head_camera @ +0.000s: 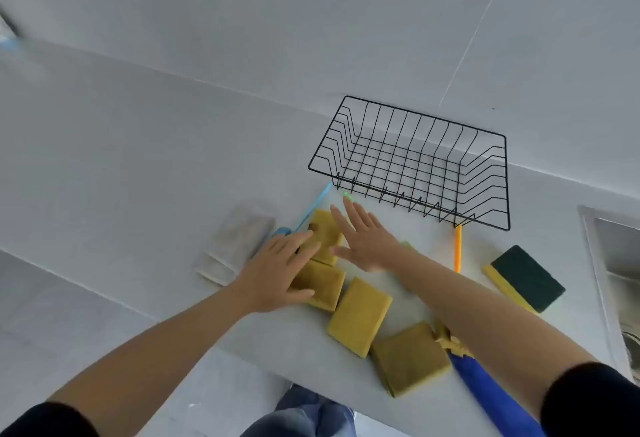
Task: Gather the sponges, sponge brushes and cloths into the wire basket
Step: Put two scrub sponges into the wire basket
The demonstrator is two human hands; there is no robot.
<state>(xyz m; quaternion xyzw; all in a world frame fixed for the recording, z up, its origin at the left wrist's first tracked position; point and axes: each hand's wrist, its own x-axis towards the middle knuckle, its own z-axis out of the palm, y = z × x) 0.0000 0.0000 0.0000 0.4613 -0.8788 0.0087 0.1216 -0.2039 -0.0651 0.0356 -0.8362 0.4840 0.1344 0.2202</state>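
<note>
A black wire basket [420, 131] stands empty at the back of the white counter. In front of it lie several yellow sponges [360, 315]. My left hand [273, 274] rests flat, fingers spread, across the two leftmost yellow sponges [325, 228]. My right hand [363, 239] hovers open just right of them, holding nothing. A folded grey-white cloth [235, 242] lies to the left. A blue-handled sponge brush [311, 209] shows behind my left hand, an orange-handled one [458, 249] by the basket's corner. A green-and-yellow scouring sponge [526, 277] lies at the right. A blue-handled brush [485, 391] runs under my right forearm.
A steel sink [616, 263] sits at the far right edge. The counter's front edge [242, 350] runs diagonally below the sponges, with the floor and my jeans beneath. A white wall rises behind the basket.
</note>
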